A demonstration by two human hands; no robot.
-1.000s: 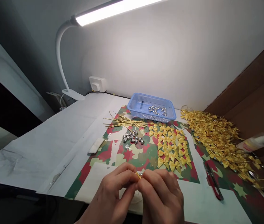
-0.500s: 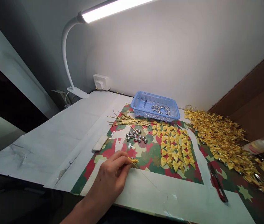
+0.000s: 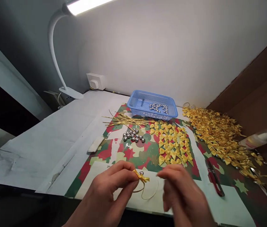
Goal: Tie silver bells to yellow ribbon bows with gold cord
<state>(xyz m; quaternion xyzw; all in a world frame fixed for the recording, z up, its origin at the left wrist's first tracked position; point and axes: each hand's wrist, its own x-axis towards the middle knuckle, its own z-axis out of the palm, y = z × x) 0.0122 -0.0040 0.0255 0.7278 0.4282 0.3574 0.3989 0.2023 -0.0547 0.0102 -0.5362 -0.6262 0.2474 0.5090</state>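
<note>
My left hand (image 3: 115, 186) pinches a yellow ribbon bow (image 3: 142, 177) between thumb and fingertips. A silver bell (image 3: 141, 173) sits at the bow's middle. From the bow a thin gold cord (image 3: 145, 198) hangs in a loose loop, its far part curving up near my right hand (image 3: 182, 192). That right hand is blurred, just right of the bow, with fingers curled in; whether anything is between them is hidden. Beyond my hands lie a cluster of silver bells (image 3: 133, 135), a bundle of gold cords (image 3: 126, 120) and rows of yellow bows (image 3: 171, 137).
A blue basket (image 3: 133, 111) with silver beads stands by the wall. At right are a heap of gold bows (image 3: 218, 132), a bottle (image 3: 257, 140) and a dark red-handled tool (image 3: 215, 179). A white pad (image 3: 95, 145) lies at left. A lamp (image 3: 54, 50) arches overhead.
My right hand has come into view from below right. The left hand has lifted the bow and turned it so that its bell shows. The camera view has shifted slightly.
</note>
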